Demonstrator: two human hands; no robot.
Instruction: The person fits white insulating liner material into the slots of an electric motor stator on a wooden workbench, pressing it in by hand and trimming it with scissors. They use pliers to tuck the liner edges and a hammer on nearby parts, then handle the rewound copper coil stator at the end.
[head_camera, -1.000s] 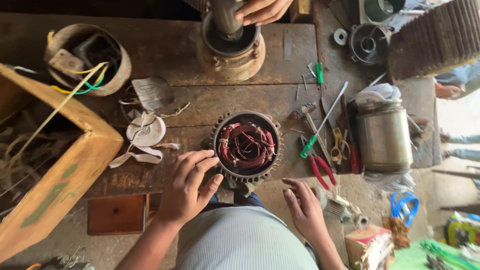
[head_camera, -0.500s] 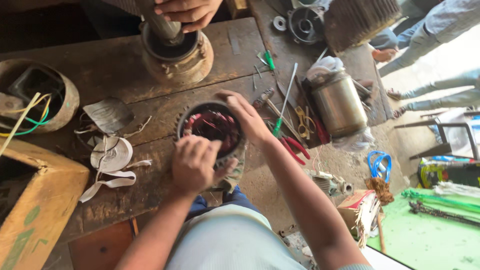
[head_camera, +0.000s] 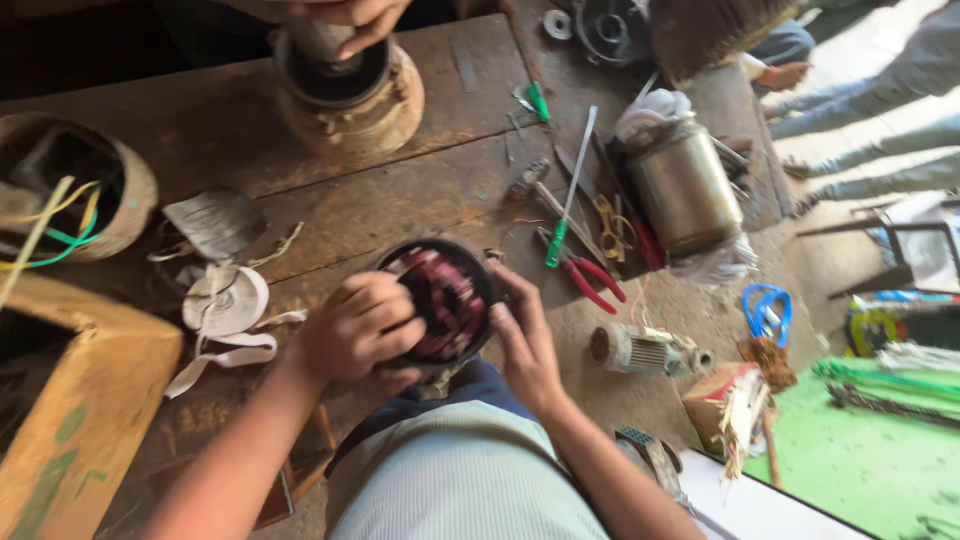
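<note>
A round black motor stator with dark red copper windings (head_camera: 447, 300) is held at the near edge of the worn wooden workbench (head_camera: 400, 200), just above the person's lap. The left hand (head_camera: 358, 327) is curled over its left rim, fingers bent inward on the windings. The right hand (head_camera: 524, 335) is pressed against its right side, fingers closed around the housing. Red-handled pliers (head_camera: 585, 275) and a green-handled screwdriver (head_camera: 570, 195) are seen just beside it.
</note>
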